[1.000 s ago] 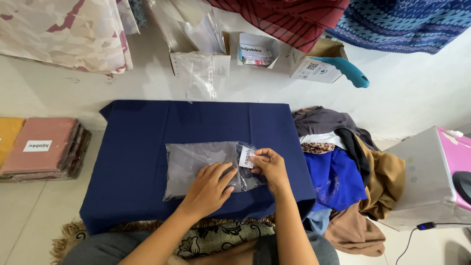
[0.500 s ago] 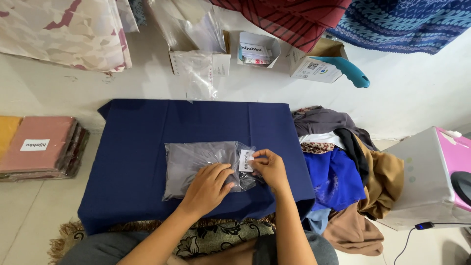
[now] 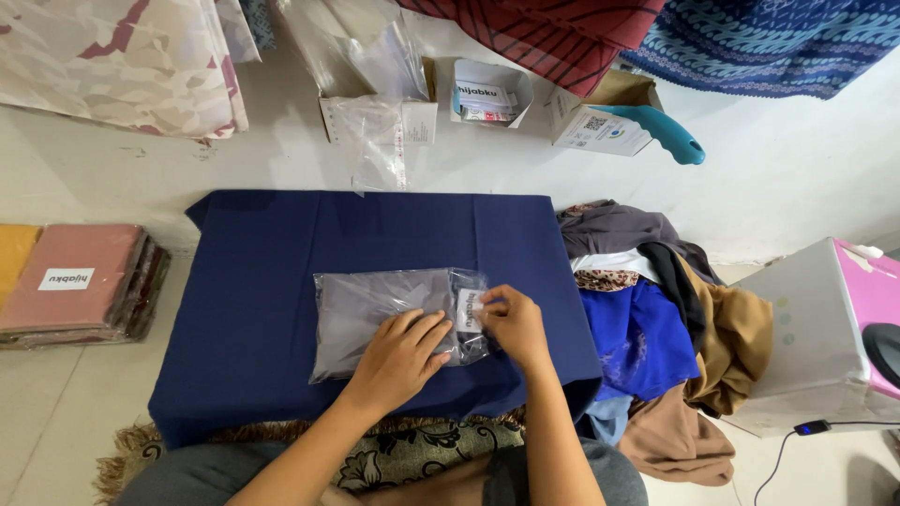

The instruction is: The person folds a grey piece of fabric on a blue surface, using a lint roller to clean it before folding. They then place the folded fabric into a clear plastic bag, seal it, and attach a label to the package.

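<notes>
A clear plastic bag holding folded grey cloth (image 3: 375, 314) lies on a dark blue cloth-covered board (image 3: 281, 253) in front of me. My left hand (image 3: 401, 358) rests flat on the bag's near right part, fingers spread. My right hand (image 3: 512, 323) pinches the bag's right end beside a small white label (image 3: 468, 308) stuck on the bag.
A heap of folded cloths in blue, brown, grey and black (image 3: 656, 309) lies to the right. A grey and pink box (image 3: 825, 337) stands further right. Packed pink and yellow cloths (image 3: 75, 286) are stacked left. Small cartons, plastic bags (image 3: 384, 103) and a teal handle (image 3: 661, 131) sit beyond.
Both hands stay on the bag; the right hand's fingers have shifted slightly at the label end. The bag has not moved.
</notes>
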